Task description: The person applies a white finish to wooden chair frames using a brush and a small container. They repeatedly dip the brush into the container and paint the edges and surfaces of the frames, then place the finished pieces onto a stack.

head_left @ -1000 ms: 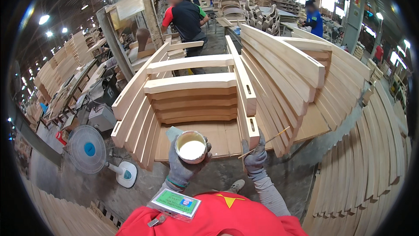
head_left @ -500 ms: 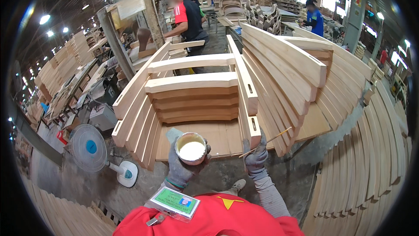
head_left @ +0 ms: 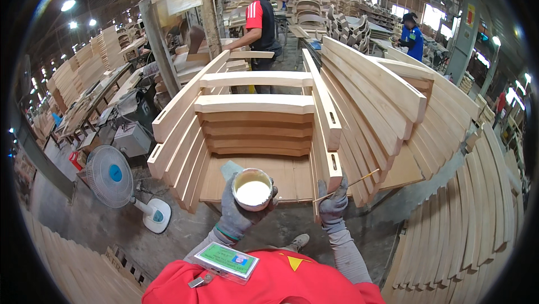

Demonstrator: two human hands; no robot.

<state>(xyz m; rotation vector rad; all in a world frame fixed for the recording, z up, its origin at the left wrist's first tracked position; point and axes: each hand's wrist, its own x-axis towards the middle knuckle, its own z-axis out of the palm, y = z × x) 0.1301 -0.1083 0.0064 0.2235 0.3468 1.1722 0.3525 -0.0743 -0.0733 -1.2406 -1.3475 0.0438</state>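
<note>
My left hand [head_left: 237,218], in a grey glove, is closed around a small round cup [head_left: 252,191] with creamy white liquid inside. A pale bluish flat piece [head_left: 231,169] juts out beside the cup; what it is I cannot tell. My right hand [head_left: 333,205], also gloved, holds a thin wooden stick [head_left: 368,177] crosswise. Its fingers also rest at the near end of a pale wooden frame [head_left: 335,173], where a slot is cut in the end. Several such frames, with curved crossbars [head_left: 255,104], are stacked before me.
Curved wooden boards [head_left: 373,87] lean to the right of the frames, on a cardboard-covered table [head_left: 283,177]. More boards [head_left: 477,203] are stacked at far right. A white fan [head_left: 109,176] stands at left. A person in a red and black shirt [head_left: 259,23] works behind the frames.
The whole view has shifted slightly, so the frames sit a little further right and lower. Both hands keep their holds on the cup and the stick.
</note>
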